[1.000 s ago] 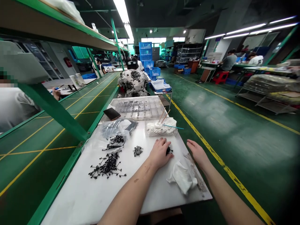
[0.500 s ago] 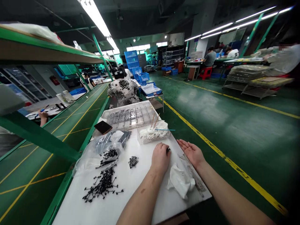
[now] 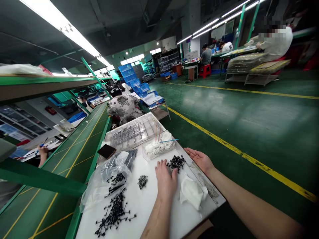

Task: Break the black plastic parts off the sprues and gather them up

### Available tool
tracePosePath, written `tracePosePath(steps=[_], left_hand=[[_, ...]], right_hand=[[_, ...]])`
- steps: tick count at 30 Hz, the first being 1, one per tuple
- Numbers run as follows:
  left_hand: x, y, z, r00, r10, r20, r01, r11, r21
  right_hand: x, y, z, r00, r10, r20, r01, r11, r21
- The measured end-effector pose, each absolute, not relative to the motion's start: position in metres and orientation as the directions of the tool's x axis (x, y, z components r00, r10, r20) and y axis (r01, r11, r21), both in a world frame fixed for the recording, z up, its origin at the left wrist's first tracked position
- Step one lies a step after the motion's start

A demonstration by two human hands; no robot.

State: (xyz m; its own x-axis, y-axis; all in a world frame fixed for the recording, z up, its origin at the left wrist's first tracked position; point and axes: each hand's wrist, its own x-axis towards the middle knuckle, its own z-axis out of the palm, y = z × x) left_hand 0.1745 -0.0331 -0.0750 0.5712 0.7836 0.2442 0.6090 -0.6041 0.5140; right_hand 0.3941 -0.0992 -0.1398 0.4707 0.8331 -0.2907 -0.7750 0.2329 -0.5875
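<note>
The left hand rests palm down, open and empty, just beside a heap of black moulded sprigs on the white desk; the right hand lies open, palm up, holding nothing. A small clump sits apart; a long tangle — lower centre-left — runs up toward the plastic bag, all loose; the clear tray above carries rows of parts.

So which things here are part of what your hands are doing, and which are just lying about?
Part of it:
left hand
right hand
black moulded parts by the left hand

Just lying about:
crumpled white cloth
dark flat case
clear plastic bag
clear tray
</note>
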Motion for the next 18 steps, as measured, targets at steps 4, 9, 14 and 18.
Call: tracePosePath(steps=[4, 9, 14, 18], left_hand=[[0.211, -0.043, -0.086, 0.594, 0.779, 0.201, 0.601, -0.595, 0.533], [0.277, -0.058, -0.083, 0.641, 0.735, 0.221, 0.493, -0.616, 0.615], [0.321, -0.070, -0.077, 0.629, 0.729, 0.270, 0.371, -0.586, 0.720], [0.327, -0.064, -0.069, 0.612, 0.729, 0.308, 0.285, -0.566, 0.773]], right_hand=[[0.395, -0.097, -0.145, 0.477, 0.834, -0.276, -0.775, 0.252, -0.579], [0.395, -0.097, -0.143, 0.505, 0.827, -0.247, -0.753, 0.282, -0.594], [0.393, -0.099, -0.136, 0.472, 0.844, -0.253, -0.767, 0.253, -0.589], [0.393, -0.102, -0.133, 0.461, 0.848, -0.262, -0.777, 0.244, -0.580]])
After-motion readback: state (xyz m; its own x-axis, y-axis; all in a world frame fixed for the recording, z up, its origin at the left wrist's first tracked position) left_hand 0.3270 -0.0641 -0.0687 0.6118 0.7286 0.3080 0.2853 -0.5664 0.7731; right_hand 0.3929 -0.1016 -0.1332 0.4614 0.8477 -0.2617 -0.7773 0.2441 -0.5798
